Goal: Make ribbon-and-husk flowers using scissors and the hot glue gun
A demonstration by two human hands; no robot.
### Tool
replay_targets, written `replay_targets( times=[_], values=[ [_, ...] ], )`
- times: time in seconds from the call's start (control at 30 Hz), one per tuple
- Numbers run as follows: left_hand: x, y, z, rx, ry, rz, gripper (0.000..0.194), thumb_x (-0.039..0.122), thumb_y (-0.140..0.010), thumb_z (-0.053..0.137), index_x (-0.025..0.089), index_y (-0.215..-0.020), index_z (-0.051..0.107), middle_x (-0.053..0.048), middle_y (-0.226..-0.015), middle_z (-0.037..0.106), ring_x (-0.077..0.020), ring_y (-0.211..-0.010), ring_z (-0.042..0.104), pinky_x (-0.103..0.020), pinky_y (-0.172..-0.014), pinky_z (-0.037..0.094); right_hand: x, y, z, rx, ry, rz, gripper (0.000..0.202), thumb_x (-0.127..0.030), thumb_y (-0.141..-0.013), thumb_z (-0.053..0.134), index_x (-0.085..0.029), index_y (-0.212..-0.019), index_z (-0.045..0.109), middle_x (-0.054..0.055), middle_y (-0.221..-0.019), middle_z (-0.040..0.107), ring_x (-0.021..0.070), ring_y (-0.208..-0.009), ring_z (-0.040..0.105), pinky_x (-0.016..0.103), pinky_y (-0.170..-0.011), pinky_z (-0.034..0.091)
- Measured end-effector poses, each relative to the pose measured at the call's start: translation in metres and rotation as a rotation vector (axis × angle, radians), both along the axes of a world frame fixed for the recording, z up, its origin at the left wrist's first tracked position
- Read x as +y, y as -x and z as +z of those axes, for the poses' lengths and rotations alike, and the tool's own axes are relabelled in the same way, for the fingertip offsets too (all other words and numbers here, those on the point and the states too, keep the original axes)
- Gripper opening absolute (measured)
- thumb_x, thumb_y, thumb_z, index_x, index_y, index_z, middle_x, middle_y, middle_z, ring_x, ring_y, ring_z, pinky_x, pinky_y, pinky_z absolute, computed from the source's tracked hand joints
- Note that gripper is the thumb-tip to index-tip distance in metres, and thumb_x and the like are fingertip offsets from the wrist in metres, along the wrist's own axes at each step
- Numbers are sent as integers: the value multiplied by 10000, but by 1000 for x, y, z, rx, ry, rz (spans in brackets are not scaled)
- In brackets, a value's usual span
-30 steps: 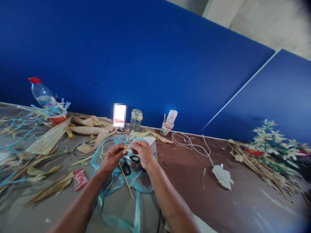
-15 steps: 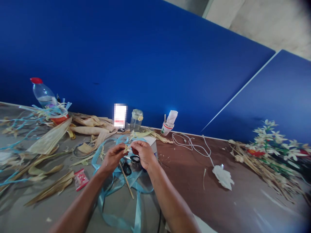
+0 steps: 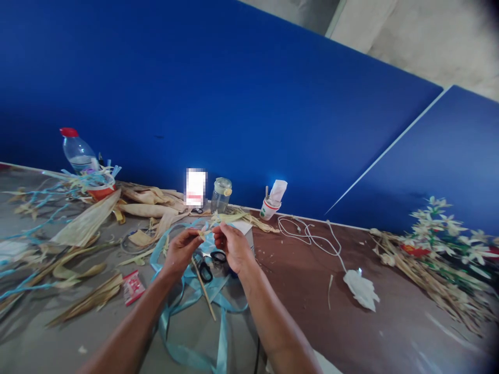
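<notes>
Behind everything, a blue panel is seen, and below it the surface is spread, brown at 3 o'clock from the hands and grey at 8 o'clock. Dried husks are strewn from 8 to 10 o'clock. A white-flowered bunch is laid far off at 3 o'clock. Light-blue ribbon is looped under and around the hands, with its longest curves at 6 o'clock.

At 10 o'clock a red-capped bottle is placed; a lidded jar is stood at 12 o'clock and a white cup at 2 o'clock. A red packet is left at 8 o'clock. Just below the hands, at 6 o'clock, black-handled scissors and a thin stick are found.

Above the ribbon, a small pale piece is pinched between the fingertips of the left hand. The right hand has just been drawn slightly away, and a wider gap is now shown between the 2 hands. The piece thus appears to be supported by the left alone. The right fingers are curled close to it; whether a fine strand is gripped there cannot be told.
</notes>
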State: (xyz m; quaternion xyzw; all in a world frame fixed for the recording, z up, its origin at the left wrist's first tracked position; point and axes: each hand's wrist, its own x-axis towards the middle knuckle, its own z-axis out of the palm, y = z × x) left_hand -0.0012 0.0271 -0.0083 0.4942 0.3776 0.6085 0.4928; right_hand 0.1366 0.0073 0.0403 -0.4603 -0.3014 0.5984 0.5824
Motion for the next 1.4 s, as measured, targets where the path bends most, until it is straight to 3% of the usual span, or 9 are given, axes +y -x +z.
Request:
replay_targets(
  times=[0.3,0.53,0.77,1.13,1.4],
  values=[
    [3,-1,-6,-52,46,48,275,329,-573,789,166,-723,625,23,-669,600,-114,-621,544,-235,-605,449,1,0,-4,-48,-15,24,219,-341,-591,700,-138,-663,661,-34,-571,552,68,-493,463,215,-513,326],
    [2,0,-5,-67,60,22,244,346,-609,772,168,-711,639,8,-658,618,-131,-642,559,-251,-635,463,-3,21,-16,-170,-91,13,83,-221,-593,632,-175,-661,626,-50,-580,554,86,-527,446,229,-556,354],
    [0,-1,-6,-47,58,2,236,370,-648,745,164,-733,666,-10,-675,634,-143,-659,565,-255,-643,464,-5,32,-25,-185,-228,-90,162,-235,-626,635,-187,-779,617,-34,-685,570,119,-630,510,246,-631,414],
    [-8,-7,1,63,-6,137,209,378,-685,676,177,-705,623,27,-610,558,-124,-582,498,-232,-561,415,-8,42,-27,-100,-233,-127,182,-228,-617,632,-193,-795,624,-33,-676,562,122,-642,515,251,-651,454],
    [-12,-6,7,211,-59,191,141,308,-728,601,207,-631,577,12,-569,537,-147,-554,489,-248,-546,412,-3,30,-18,91,-137,-52,148,-314,-612,665,-180,-672,649,-36,-524,502,89,-483,417,219,-484,338]
  ],
)
